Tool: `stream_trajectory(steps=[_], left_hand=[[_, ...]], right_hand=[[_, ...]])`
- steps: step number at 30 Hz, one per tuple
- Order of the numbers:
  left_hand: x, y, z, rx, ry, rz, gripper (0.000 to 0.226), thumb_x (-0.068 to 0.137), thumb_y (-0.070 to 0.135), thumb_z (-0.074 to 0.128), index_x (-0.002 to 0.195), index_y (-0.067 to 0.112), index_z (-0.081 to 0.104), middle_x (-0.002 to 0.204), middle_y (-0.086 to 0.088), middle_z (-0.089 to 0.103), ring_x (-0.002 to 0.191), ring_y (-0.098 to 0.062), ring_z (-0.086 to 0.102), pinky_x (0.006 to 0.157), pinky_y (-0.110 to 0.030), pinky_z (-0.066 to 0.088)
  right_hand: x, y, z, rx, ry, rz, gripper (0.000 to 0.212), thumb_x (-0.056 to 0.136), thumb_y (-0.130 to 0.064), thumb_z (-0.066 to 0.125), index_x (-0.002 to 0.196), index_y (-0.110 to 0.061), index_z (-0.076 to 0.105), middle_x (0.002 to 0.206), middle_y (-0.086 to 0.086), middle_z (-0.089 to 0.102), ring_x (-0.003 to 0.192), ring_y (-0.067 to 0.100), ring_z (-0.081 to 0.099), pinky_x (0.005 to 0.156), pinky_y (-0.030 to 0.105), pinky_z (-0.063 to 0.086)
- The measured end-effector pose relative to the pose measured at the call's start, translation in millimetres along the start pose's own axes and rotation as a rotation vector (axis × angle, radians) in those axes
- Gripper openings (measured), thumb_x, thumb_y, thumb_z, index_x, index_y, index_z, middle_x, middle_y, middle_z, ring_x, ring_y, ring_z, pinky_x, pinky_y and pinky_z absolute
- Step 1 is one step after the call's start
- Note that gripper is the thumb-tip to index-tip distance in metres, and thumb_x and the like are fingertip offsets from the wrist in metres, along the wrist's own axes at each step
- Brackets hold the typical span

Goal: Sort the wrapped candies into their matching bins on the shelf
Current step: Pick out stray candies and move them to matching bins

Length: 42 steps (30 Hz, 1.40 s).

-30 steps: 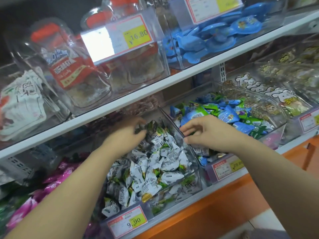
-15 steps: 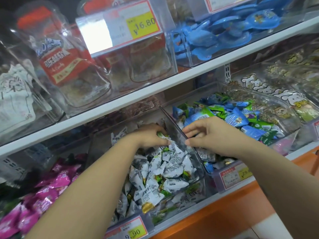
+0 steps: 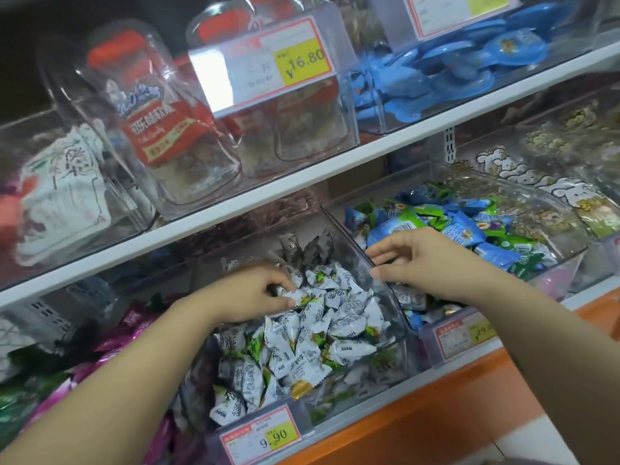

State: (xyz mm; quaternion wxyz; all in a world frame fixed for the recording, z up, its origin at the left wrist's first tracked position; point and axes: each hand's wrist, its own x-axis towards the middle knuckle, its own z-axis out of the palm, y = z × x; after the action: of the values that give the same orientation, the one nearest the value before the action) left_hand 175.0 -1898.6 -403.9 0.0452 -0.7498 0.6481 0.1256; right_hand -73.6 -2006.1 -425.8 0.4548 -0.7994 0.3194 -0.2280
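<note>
A clear bin (image 3: 389,367) on the lower shelf holds a heap of white-and-green wrapped candies (image 3: 322,330). My left hand (image 3: 248,292) is inside this bin, its fingers curled round a white candy (image 3: 295,298) on top of the heap. To the right stands a second clear bin (image 3: 567,263) full of blue-and-green wrapped candies (image 3: 469,226). My right hand (image 3: 422,260) rests on the divider wall between the two bins, fingers extended and holding nothing.
The white upper shelf (image 3: 302,182) hangs close above the bins, carrying clear jars (image 3: 161,129), a 16.80 price tag (image 3: 278,65) and blue packets (image 3: 469,62). Pink wrapped candies (image 3: 134,330) lie at the left. Price tags (image 3: 261,437) front the lower bins above an orange ledge (image 3: 436,427).
My left hand has come down from the back of the white-candy bin onto the heap and closed on a candy. My right hand has stayed at the divider wall.
</note>
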Motion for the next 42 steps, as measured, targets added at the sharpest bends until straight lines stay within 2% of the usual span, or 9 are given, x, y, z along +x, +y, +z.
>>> stream_trajectory(steps=[4, 6, 9, 14, 22, 24, 29, 36, 42], left_hand=[[-4, 4, -15, -0.074, -0.075, -0.021, 0.035, 0.09, 0.048, 0.054, 0.124, 0.036, 0.055, 0.136, 0.015, 0.049, 0.119, -0.004, 0.049, 0.103, -0.022, 0.034], [4, 9, -24, -0.21, 0.03, -0.015, 0.03, 0.093, 0.043, 0.052, 0.122, 0.036, 0.054, 0.128, 0.013, 0.054, 0.11, -0.004, 0.054, 0.099, -0.025, 0.042], [36, 12, -25, -0.291, 0.257, -0.002, 0.033, 0.095, 0.038, 0.052, 0.128, 0.034, 0.052, 0.134, 0.014, 0.048, 0.12, -0.007, 0.048, 0.103, -0.03, 0.037], [89, 20, -10, -0.31, 0.272, -0.026, 0.045, 0.094, 0.035, 0.056, 0.137, 0.024, 0.046, 0.143, 0.002, 0.044, 0.13, -0.017, 0.042, 0.099, -0.027, 0.032], [119, 21, 9, 0.03, 0.068, -0.171, 0.046, 0.095, 0.058, 0.033, 0.126, 0.031, 0.051, 0.101, 0.003, 0.062, 0.086, -0.017, 0.062, 0.075, -0.028, 0.047], [111, 22, 4, -0.003, 0.027, -0.151, 0.033, 0.094, 0.052, 0.041, 0.117, 0.032, 0.055, 0.105, 0.004, 0.06, 0.09, -0.018, 0.062, 0.072, -0.026, 0.043], [65, 30, 2, -0.084, -0.121, 0.001, 0.039, 0.102, 0.033, 0.034, 0.14, 0.034, 0.041, 0.152, 0.005, 0.033, 0.136, -0.015, 0.034, 0.109, -0.029, 0.024], [27, 34, 7, 0.142, -0.127, 0.002, 0.044, 0.098, 0.052, 0.022, 0.142, 0.051, 0.024, 0.156, 0.01, 0.02, 0.145, -0.017, 0.013, 0.117, -0.051, 0.011], [-1, 29, 17, 0.178, 0.005, 0.051, 0.043, 0.102, 0.041, 0.025, 0.144, 0.048, 0.021, 0.152, 0.02, 0.023, 0.144, -0.007, 0.004, 0.116, -0.042, -0.005]], right_hand=[[2, -1, 0, 0.004, -0.01, 0.01, 0.027, 0.082, -0.024, 0.072, 0.108, -0.027, 0.065, 0.097, -0.013, 0.067, 0.077, 0.013, 0.068, 0.07, 0.026, 0.056], [3, -1, 0, 0.025, -0.017, 0.02, 0.026, 0.081, -0.023, 0.073, 0.105, -0.027, 0.065, 0.096, -0.012, 0.067, 0.079, 0.013, 0.068, 0.07, 0.025, 0.056], [5, -1, -2, 0.038, -0.031, 0.02, 0.026, 0.079, -0.023, 0.075, 0.102, -0.028, 0.065, 0.095, -0.011, 0.067, 0.082, 0.009, 0.068, 0.075, 0.025, 0.056], [8, 2, -4, 0.062, -0.047, 0.023, 0.028, 0.077, -0.024, 0.076, 0.103, -0.029, 0.066, 0.095, -0.013, 0.068, 0.082, 0.006, 0.068, 0.08, 0.027, 0.056], [12, 4, -6, 0.088, -0.081, 0.03, 0.029, 0.077, -0.024, 0.077, 0.104, -0.028, 0.066, 0.092, -0.008, 0.071, 0.074, -0.007, 0.065, 0.075, 0.012, 0.051], [11, 4, -6, 0.082, -0.08, 0.035, 0.029, 0.078, -0.026, 0.076, 0.105, -0.028, 0.066, 0.093, -0.01, 0.071, 0.074, -0.008, 0.065, 0.075, 0.012, 0.049], [9, 2, -5, 0.069, -0.07, 0.043, 0.031, 0.077, -0.028, 0.076, 0.107, -0.029, 0.066, 0.092, -0.014, 0.07, 0.074, -0.006, 0.065, 0.08, 0.018, 0.051], [4, 1, -2, 0.056, -0.044, 0.051, 0.03, 0.078, -0.028, 0.075, 0.107, -0.029, 0.065, 0.094, -0.016, 0.069, 0.08, 0.003, 0.068, 0.084, 0.027, 0.055], [5, 4, -2, 0.074, -0.062, 0.039, 0.025, 0.077, -0.029, 0.075, 0.099, -0.033, 0.065, 0.094, -0.013, 0.07, 0.082, 0.002, 0.068, 0.085, 0.026, 0.053]])
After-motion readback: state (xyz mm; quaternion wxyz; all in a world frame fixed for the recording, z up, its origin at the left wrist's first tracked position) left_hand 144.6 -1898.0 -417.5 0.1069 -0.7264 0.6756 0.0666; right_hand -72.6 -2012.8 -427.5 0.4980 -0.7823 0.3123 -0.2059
